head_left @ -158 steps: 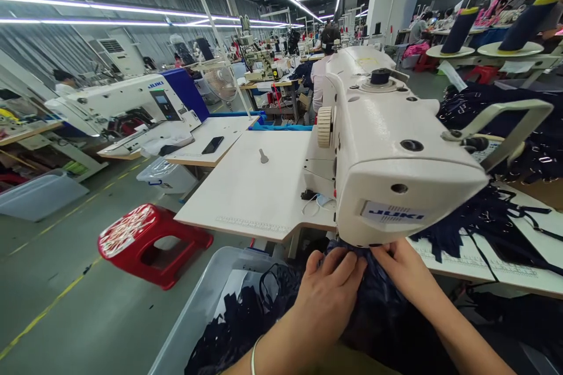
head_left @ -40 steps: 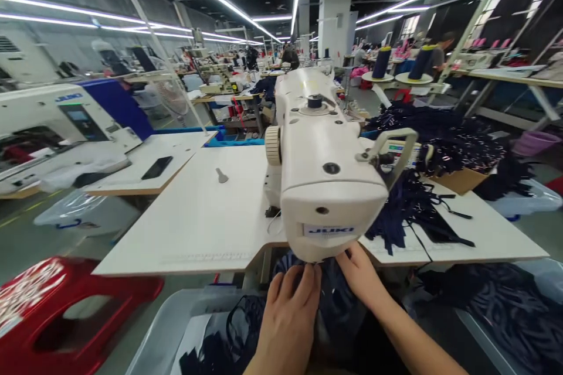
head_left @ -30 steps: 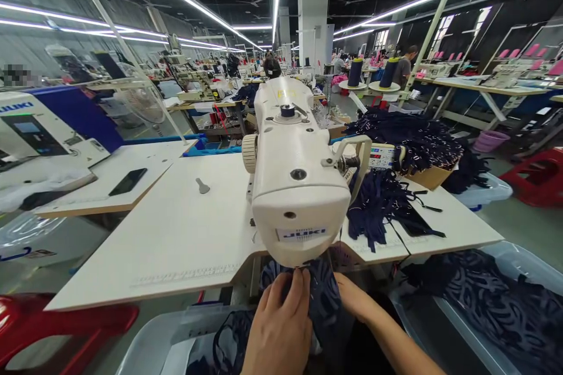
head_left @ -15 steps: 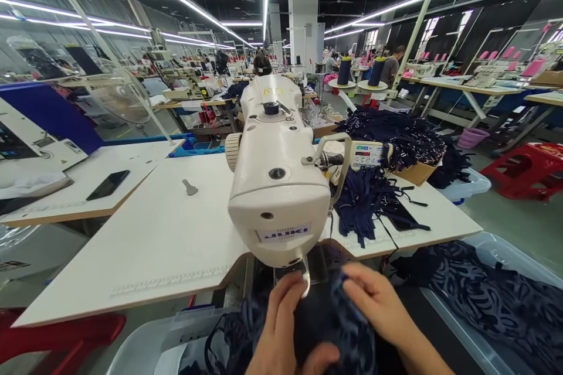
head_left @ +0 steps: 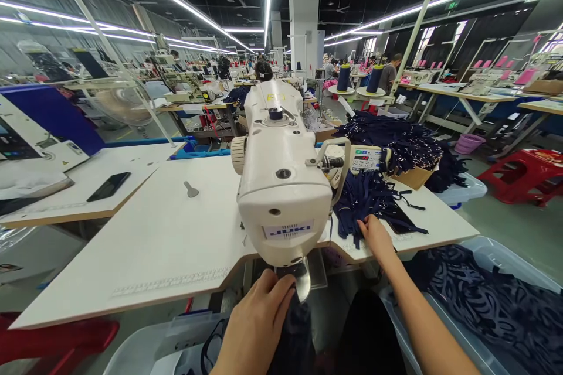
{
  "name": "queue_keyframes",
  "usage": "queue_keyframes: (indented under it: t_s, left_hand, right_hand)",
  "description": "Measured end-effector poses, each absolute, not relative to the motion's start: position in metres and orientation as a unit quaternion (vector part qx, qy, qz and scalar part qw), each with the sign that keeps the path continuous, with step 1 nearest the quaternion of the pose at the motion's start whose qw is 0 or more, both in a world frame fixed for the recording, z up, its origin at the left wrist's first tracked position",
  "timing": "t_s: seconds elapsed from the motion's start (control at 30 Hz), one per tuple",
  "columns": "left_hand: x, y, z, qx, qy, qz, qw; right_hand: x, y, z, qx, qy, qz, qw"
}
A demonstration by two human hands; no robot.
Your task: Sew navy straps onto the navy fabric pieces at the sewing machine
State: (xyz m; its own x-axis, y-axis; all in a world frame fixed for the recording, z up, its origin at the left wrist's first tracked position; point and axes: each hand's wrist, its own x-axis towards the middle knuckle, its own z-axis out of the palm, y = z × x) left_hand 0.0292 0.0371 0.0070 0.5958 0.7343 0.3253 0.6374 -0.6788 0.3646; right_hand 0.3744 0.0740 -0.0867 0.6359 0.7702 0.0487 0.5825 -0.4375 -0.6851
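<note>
A white JUKI sewing machine stands before me, its head facing me. My left hand is closed on a dark navy garment piece just below the machine head, beside a shiny metal guard. The garment hangs down towards my lap, and its lower part is in shadow. On the table to the right lies a bunch of navy straps. My right hand reaches to the near edge of that bunch, thumb and fingers pinched on a strap end.
A phone lies under strap ends. Behind are a control panel and a larger strap heap. Clear bins hold patterned navy garments at right and dark cloth at left. A metal key-shaped piece rests on the white table.
My right hand has let go of the garment and moved forward and right to the strap bunch. My left hand stays by the machine head, its fingers now closed on the garment.
</note>
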Motion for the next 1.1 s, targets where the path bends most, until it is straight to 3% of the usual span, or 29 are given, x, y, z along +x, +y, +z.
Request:
queue_keyframes:
  t_s: [0.1, 0.17, 0.4, 0.57, 0.73, 0.83, 1.0, 1.1]
  left_hand:
    - [0.035, 0.039, -0.003, 0.883, 0.369, 0.282, -0.070]
    - [0.036, 0.036, -0.008, 0.880, 0.333, 0.315, -0.126]
    - [0.041, 0.024, -0.012, 0.884, 0.329, 0.314, -0.106]
    - [0.041, 0.023, -0.012, 0.888, 0.320, 0.322, -0.075]
    - [0.038, 0.024, -0.012, 0.897, 0.297, 0.323, -0.045]
    - [0.034, 0.024, -0.010, 0.909, 0.271, 0.317, -0.011]
    - [0.026, 0.028, -0.009, 0.899, 0.272, 0.325, 0.108]
    - [0.022, 0.030, -0.009, 0.879, 0.286, 0.339, 0.176]
  right_hand:
    - [0.377, 0.076, -0.095, -0.831, -0.398, 0.149, 0.359]
    - [0.379, 0.072, -0.096, -0.818, -0.393, 0.157, 0.390]
    - [0.400, 0.068, -0.072, -0.690, -0.336, 0.227, 0.599]
    - [0.417, 0.087, 0.005, -0.517, -0.290, 0.258, 0.763]
    - [0.396, 0.072, 0.081, -0.355, -0.303, 0.280, 0.839]
    - [0.354, 0.043, 0.079, -0.320, -0.331, 0.353, 0.815]
    - [0.276, 0.009, 0.016, -0.522, -0.417, 0.489, 0.561]
    - [0.242, 0.010, -0.014, -0.545, -0.477, 0.493, 0.482]
